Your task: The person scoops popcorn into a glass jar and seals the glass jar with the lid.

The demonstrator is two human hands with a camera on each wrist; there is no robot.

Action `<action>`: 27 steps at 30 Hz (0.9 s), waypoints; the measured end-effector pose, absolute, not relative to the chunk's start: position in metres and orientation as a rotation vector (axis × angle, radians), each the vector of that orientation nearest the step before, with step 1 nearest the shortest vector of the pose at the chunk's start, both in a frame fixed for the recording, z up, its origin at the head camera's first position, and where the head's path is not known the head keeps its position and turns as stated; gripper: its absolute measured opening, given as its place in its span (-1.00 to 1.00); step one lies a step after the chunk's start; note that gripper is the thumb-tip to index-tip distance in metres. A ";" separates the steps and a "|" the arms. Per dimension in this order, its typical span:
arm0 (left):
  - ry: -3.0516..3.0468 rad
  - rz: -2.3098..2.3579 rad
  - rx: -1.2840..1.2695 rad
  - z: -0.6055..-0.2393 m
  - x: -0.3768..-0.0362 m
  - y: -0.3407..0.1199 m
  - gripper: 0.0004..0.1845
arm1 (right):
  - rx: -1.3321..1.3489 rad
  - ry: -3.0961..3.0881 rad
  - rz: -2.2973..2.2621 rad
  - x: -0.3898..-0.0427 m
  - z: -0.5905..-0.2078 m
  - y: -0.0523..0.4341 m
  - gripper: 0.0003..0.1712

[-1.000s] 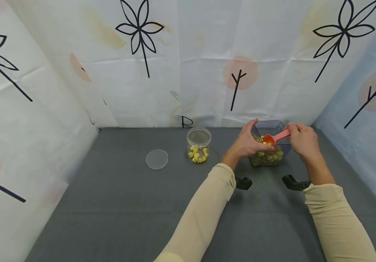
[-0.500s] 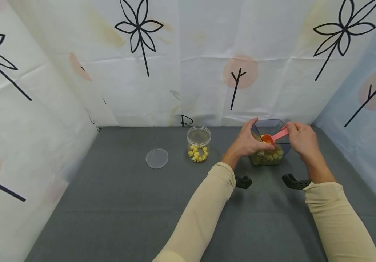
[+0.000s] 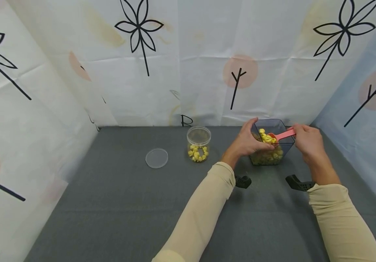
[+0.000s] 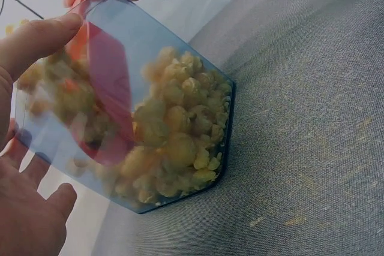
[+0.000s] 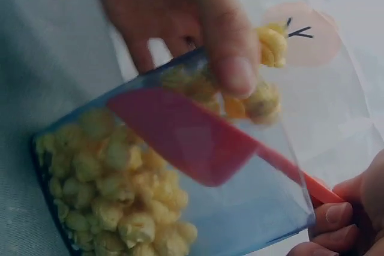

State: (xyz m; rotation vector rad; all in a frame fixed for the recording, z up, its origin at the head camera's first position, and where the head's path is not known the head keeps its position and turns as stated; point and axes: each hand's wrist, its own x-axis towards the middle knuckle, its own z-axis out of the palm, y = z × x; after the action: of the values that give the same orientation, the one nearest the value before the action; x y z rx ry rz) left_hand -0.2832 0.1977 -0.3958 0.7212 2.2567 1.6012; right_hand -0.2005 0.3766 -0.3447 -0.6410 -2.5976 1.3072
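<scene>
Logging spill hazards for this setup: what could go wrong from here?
1. Popcorn is heaped on the scoop; pieces may tumble off if the right hand tilts it.
2. The left hand grips the tub right beside that load, so the scoop might bump it.
3. The jar stands apart from the tub; a transfer there could drop pieces on the table.

From my remote screen I read this as a staged recording booth: a creased sheet (image 3: 204, 47) with black flower drawings (image 3: 139, 26) stands at twelve o'clock, a white sheet (image 3: 31, 123) at ten, a bluish sheet (image 3: 368, 142) at two, around a grey table (image 3: 109, 218).
</scene>
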 end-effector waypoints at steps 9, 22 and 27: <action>2.245 1.599 0.708 -0.397 -0.284 0.197 0.14 | -0.649 -2.539 1.423 -0.200 -0.347 0.376 -0.26; 2.244 1.592 0.729 -0.397 -0.284 0.197 0.14 | -0.720 -2.154 1.819 -0.188 -0.349 0.379 -0.66; 2.239 1.594 0.720 -0.397 -0.284 0.197 0.14 | -0.752 -2.016 1.915 -0.182 -0.350 0.377 -0.67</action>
State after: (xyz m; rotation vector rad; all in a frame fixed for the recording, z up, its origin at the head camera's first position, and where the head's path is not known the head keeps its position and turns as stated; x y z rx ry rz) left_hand -0.2840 0.1970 -0.3967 0.7198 2.2389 1.5942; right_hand -0.1820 0.3772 -0.3500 -0.7519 -2.0157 1.9150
